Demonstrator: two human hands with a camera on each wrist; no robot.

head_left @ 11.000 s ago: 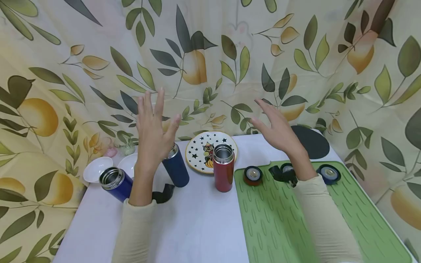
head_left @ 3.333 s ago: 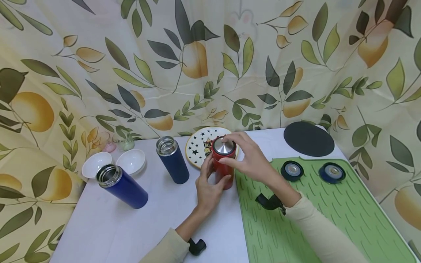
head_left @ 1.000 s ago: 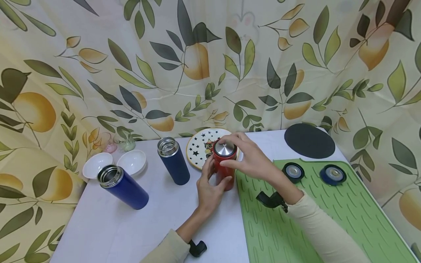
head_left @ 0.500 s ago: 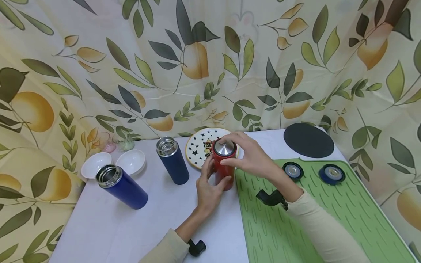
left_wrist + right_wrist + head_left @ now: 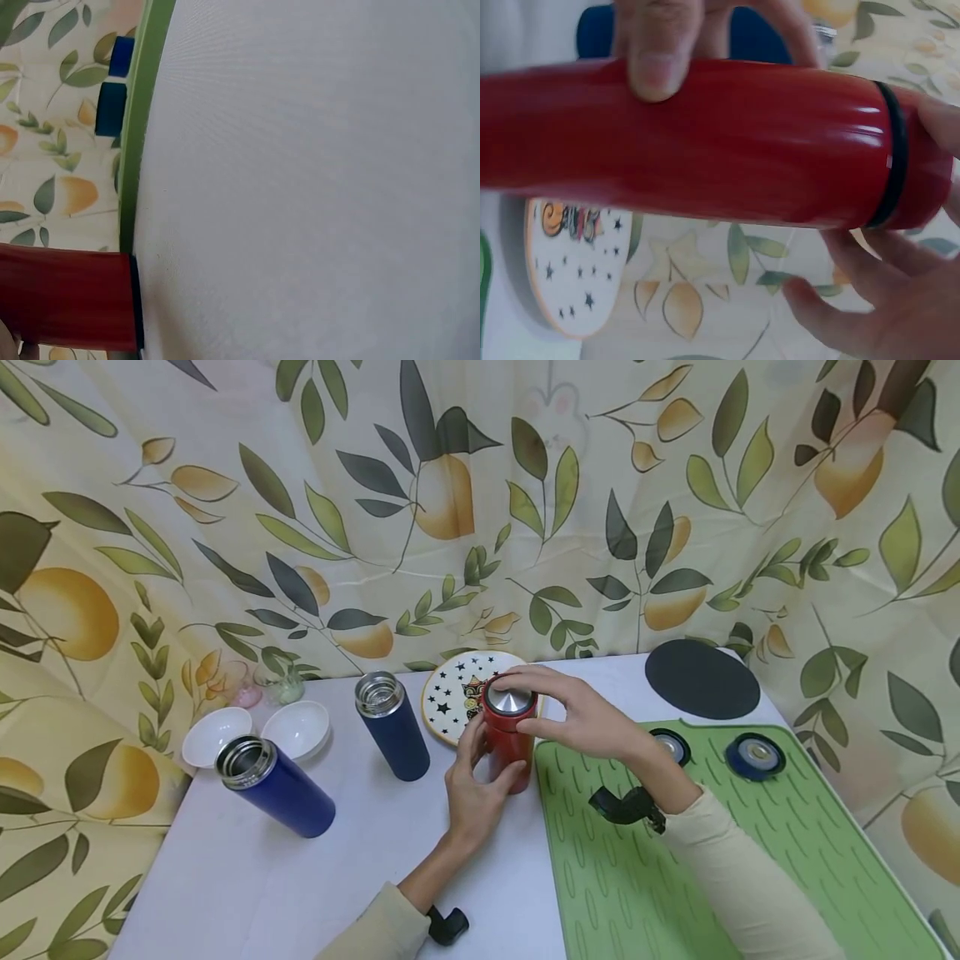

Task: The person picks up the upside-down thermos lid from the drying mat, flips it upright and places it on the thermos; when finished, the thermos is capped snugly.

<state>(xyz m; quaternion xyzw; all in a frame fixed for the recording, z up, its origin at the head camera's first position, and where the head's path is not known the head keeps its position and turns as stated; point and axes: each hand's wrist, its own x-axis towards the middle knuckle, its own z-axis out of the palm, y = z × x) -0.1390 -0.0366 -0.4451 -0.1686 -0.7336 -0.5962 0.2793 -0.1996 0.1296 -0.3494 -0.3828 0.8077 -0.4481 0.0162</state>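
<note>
A red thermos flask [image 5: 510, 753] stands upright on the table, its lid [image 5: 513, 700] with a shiny metal top seated on the mouth. My left hand [image 5: 474, 793] grips the flask's body, thumb on the near side. Over the top, my right hand [image 5: 581, 714] holds the lid, fingers across its far edge and thumb at the near side. The right wrist view shows a black ring [image 5: 891, 157] between the flask's body and lid, with fingertips [image 5: 941, 124] on the lid. Only the flask's lower end [image 5: 71, 300] appears in the left wrist view.
Two uncapped flasks, dark blue [image 5: 393, 731] and bright blue [image 5: 281, 789], stand to the left near two white bowls [image 5: 296, 731]. A starry plate [image 5: 446, 697] lies behind the red flask. Two lids [image 5: 753, 756] rest on the green mat [image 5: 637, 877], before a black disc [image 5: 701, 678].
Both hands have come down from the air onto the red flask, whose mouth was bare. Its lid has gone from the mat to the flask. Lately my right hand has turned slightly on it.
</note>
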